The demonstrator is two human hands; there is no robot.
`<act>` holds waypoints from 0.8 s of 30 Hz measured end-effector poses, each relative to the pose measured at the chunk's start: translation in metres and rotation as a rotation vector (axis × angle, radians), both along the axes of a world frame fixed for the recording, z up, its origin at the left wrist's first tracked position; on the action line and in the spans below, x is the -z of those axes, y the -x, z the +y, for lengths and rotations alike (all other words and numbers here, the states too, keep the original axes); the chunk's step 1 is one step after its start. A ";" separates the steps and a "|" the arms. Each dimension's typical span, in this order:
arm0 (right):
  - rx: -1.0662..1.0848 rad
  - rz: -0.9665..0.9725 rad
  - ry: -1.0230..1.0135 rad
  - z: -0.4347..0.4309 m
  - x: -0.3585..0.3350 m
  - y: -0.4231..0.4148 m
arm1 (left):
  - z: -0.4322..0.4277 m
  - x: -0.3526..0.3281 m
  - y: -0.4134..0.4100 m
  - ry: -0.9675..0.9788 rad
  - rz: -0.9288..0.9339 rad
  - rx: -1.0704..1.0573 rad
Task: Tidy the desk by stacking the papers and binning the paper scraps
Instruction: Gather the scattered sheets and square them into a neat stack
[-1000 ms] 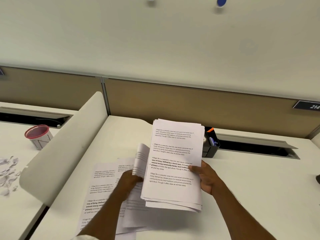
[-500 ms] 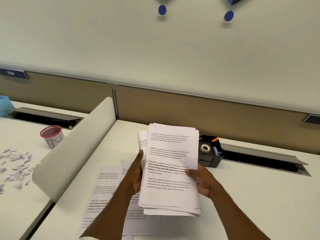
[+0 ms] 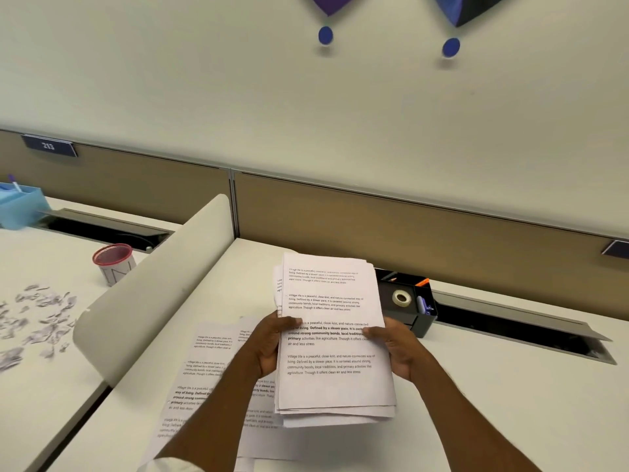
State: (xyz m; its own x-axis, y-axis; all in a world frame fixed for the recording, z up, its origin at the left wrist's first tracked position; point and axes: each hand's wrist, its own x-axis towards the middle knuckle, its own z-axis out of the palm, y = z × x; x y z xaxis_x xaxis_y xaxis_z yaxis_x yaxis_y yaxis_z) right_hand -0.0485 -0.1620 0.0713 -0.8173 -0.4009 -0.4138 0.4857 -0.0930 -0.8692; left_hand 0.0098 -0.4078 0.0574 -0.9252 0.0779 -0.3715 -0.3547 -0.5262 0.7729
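Both hands hold a stack of printed papers (image 3: pixel 332 386) above the white desk (image 3: pixel 493 396). My left hand (image 3: pixel 270 345) grips the stack's left edge with the thumb on top. My right hand (image 3: pixel 394 350) grips the right edge the same way. Two or three more printed sheets (image 3: pixel 204 362) lie flat on the desk under my left forearm. Several paper scraps (image 3: pixel 37 315) are scattered on the neighbouring desk at the left. A red-rimmed cup-like bin (image 3: pixel 114 264) stands beyond them.
A curved white divider (image 3: pixel 153 294) separates the two desks. A black organiser (image 3: pixel 406 301) with a tape roll and pens sits at the back right of the stack. A light blue box (image 3: pixel 18 206) stands far left. Cable trough openings run along the back panel.
My left hand brought a loose sheet onto the stack and now grips its left edge. The stack is squarer than before. The camera tilted and shifted, showing more of the left desk.
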 end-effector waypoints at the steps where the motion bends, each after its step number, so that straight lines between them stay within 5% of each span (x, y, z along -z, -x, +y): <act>1: -0.002 -0.015 0.006 0.000 0.000 0.000 | 0.000 0.000 -0.001 0.012 -0.004 -0.013; 13: -0.091 0.028 0.005 -0.014 0.004 -0.004 | -0.012 -0.001 -0.015 0.117 -0.074 -0.021; 24: -0.042 -0.106 -0.017 -0.033 0.011 0.003 | -0.027 0.002 -0.011 0.203 0.116 -0.120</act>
State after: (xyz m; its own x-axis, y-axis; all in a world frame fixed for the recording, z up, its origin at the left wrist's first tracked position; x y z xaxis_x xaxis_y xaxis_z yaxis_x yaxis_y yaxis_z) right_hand -0.0513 -0.1945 0.0600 -0.7515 -0.4260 -0.5037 0.5778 -0.0565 -0.8142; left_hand 0.0213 -0.4353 0.0552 -0.9605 -0.1004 -0.2596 -0.2022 -0.3889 0.8988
